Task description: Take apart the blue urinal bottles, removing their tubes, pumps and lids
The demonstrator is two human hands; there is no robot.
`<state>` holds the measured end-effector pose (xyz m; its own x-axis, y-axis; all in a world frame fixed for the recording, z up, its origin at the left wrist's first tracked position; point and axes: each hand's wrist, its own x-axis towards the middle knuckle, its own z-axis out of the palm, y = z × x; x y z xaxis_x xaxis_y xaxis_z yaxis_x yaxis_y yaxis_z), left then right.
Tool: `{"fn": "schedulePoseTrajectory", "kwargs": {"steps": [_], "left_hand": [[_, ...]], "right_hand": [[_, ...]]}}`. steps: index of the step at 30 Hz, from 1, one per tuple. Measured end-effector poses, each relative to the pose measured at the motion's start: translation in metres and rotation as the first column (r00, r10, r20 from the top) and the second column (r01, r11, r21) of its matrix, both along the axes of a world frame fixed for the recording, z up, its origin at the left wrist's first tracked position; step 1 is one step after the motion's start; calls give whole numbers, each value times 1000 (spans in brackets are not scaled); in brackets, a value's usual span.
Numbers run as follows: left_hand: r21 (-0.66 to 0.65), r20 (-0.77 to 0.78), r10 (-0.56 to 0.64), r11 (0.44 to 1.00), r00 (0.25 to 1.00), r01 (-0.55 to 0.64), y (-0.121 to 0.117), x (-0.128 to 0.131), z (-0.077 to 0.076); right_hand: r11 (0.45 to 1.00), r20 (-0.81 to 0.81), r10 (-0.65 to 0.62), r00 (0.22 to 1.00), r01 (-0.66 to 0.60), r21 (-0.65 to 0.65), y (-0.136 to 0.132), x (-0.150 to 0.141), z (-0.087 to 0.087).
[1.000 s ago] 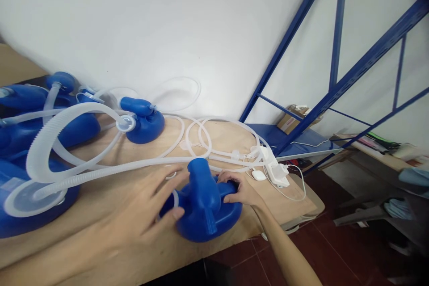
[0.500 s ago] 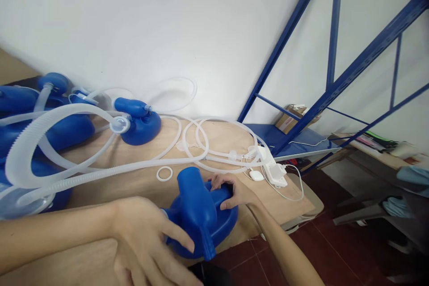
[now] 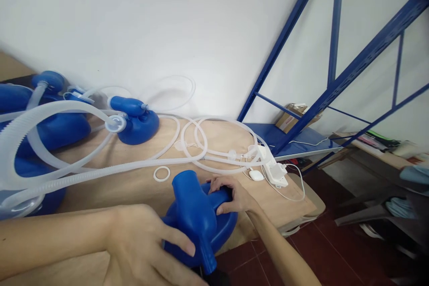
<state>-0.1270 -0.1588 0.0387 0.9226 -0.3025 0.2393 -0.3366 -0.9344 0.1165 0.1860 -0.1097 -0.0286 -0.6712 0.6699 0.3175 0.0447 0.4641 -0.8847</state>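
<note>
A blue plastic jug (image 3: 225,230) with a handle sits tilted at the table's front edge. In front of it is a blue funnel-shaped cup (image 3: 194,205) with a narrow spout pointing down; whether the two are joined I cannot tell. My right hand (image 3: 229,194) is wrapped round the jug's handle. Left of the cup, my left hand (image 3: 144,246) has its thumb and fingers stretched out, with the thumb in front of the jug. Its lower fingers run out of the frame, and contact with the jug is unclear. A white ring (image 3: 161,174) lies behind the jug.
Clear hoses (image 3: 197,143) coil across the wooden table (image 3: 134,187). Other blue containers (image 3: 139,127) and a corrugated tube (image 3: 60,109) stand at left. A white power strip (image 3: 276,172) with cables lies at right, beside a blue metal rack (image 3: 291,22).
The cup has tipped slightly, its mouth shifting left and its spout lower. My left hand has moved slightly down, and the right hand keeps its hold on the handle.
</note>
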Motion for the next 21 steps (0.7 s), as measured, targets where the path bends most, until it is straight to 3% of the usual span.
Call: {"fn": "schedulePoseTrajectory", "kwargs": {"steps": [4, 7, 8, 10, 11, 13, 16, 19, 21], "left_hand": [[94, 219, 236, 961, 947, -261, -19, 1, -28], [138, 192, 207, 962, 959, -235, -17, -4, -26], [118, 207, 224, 961, 952, -252, -16, -5, -24], [-38, 280, 396, 915, 874, -402, -15, -6, -25], [-166, 308, 522, 853, 795, -496, -16, -4, -28], [-430, 289, 746, 662, 600, -614, -20, 2, -35], [-738, 132, 925, 331, 356, -588, -25, 14, -41], [-933, -77, 954, 33, 288, -357, -15, 20, -38], [-961, -179, 936, -101, 303, -256, 1, 17, -36]], "right_hand": [[994, 22, -103, 994, 102, 41, -9, 2, -2], [989, 40, -140, 989, 138, 44, -16, 4, -5], [986, 46, -163, 986, 161, 39, -18, 5, -6], [973, 48, -229, 972, 227, 32, -22, 5, -7], [965, 48, -260, 964, 258, 33, -23, 4, -8], [951, 46, -309, 950, 307, 45, -25, 2, -7], [938, 48, -342, 938, 339, 69, -25, 1, -6], [944, 61, -325, 944, 319, 86, -19, 3, -5], [955, 68, -287, 956, 280, 100, -12, 5, -4]]}}
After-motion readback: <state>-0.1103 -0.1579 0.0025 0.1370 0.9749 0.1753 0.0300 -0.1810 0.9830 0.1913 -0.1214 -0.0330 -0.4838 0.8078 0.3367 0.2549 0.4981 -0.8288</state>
